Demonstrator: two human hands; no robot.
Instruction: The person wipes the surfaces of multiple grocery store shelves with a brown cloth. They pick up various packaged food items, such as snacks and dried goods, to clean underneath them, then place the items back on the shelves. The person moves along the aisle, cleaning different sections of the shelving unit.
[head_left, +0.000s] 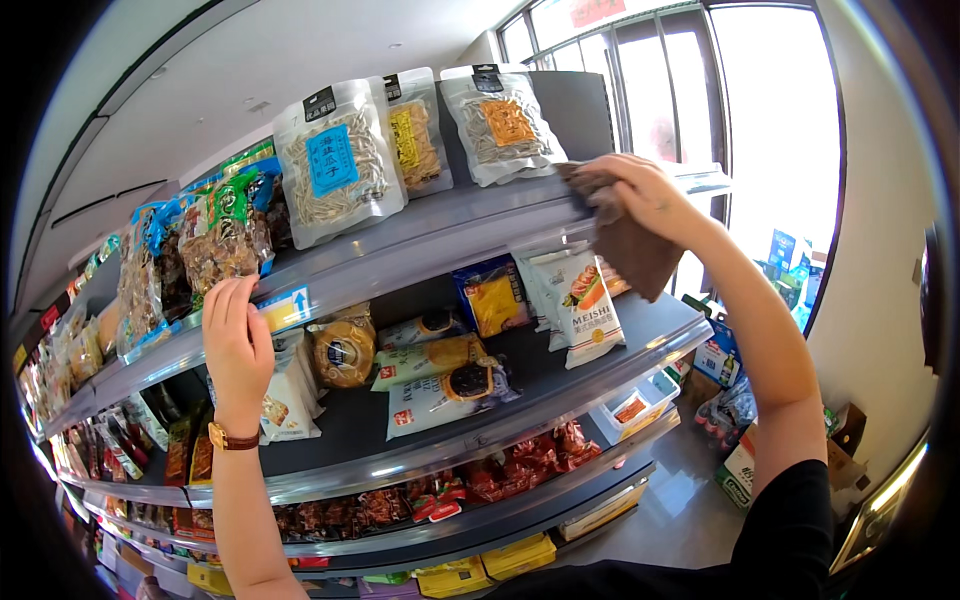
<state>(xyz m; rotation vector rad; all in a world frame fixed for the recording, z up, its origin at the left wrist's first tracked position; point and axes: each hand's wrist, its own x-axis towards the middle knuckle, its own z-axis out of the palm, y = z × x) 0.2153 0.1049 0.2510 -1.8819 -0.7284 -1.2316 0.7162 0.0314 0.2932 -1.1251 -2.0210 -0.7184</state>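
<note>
My right hand (645, 191) holds a brown cloth (637, 251) at the right part of the top shelf's edge (450, 241). The cloth hangs over that edge, its lower corner reaching down in front of the shelf below. Just left of it stands a clear pouch with an orange label (504, 124). Further left, my left hand (238, 345) rests its fingertips on the same edge, beside a price tag with a blue arrow (289, 307). Above this hand is a bag of brown dried food (225, 240). A pouch with a blue label (337, 161) leans between my hands.
Packaged breads (442, 405) and a white bread packet (577, 304) lie on the second shelf. Red snack packets (517, 465) fill part of a lower shelf, near a white plastic bin (637, 405). Cartons (739, 465) and bottles stand on the floor at right, by a glass door (772, 112).
</note>
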